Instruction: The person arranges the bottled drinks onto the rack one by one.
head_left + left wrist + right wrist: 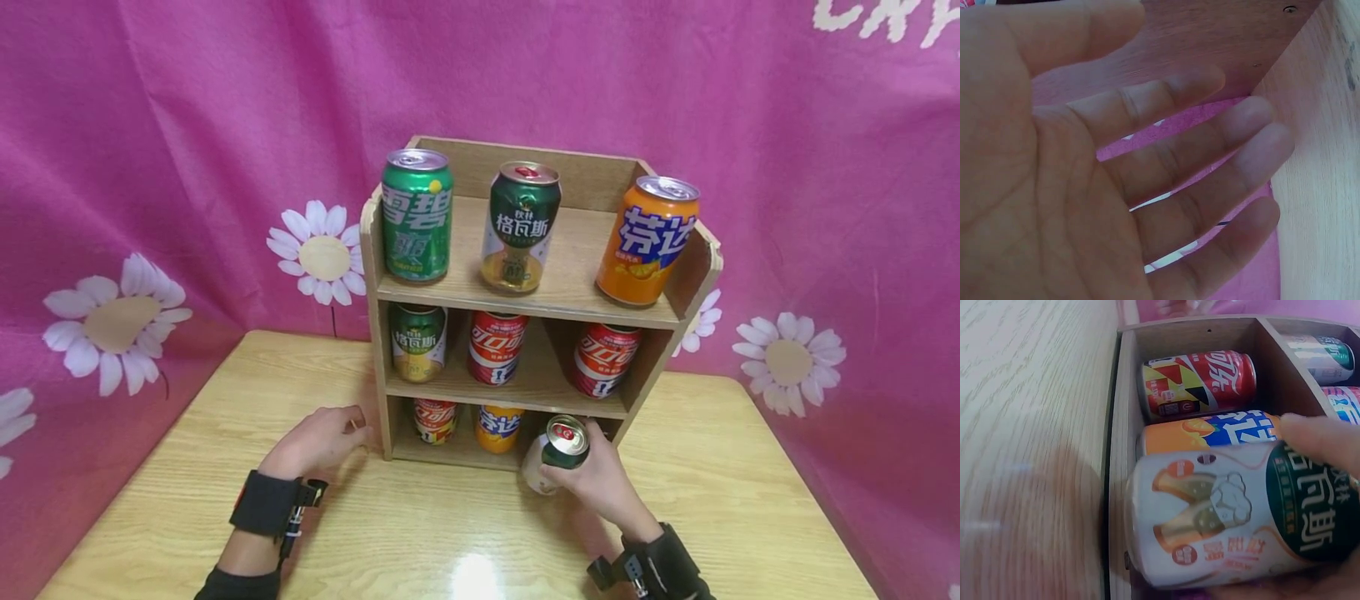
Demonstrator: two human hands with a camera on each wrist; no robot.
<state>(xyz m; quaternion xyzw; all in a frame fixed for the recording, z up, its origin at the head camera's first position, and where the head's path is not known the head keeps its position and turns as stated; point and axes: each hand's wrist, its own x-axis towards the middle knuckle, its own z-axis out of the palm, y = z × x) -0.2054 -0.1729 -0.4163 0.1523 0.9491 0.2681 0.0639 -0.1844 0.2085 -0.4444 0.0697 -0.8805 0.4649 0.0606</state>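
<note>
My right hand (600, 479) grips a green and white kvass can (551, 458) by its upper part, at the front right of the bottom shelf. The can leans a little. In the right wrist view the same can (1204, 512) overlaps an orange Fanta can (1204, 431), with a red cola can (1200, 384) beyond. My left hand (318, 442) is beside the lower left side of the wooden shelf (450, 454), holding nothing. Its fingers (1166, 162) are spread and relaxed in the left wrist view.
On the top shelf stand a green Sprite can (416, 217), another kvass can (521, 229) and a Fanta can (648, 242). The middle shelf holds a kvass can (417, 343) and two red cola cans (497, 348). A pink curtain (225, 167) hangs behind the wooden table (360, 533).
</note>
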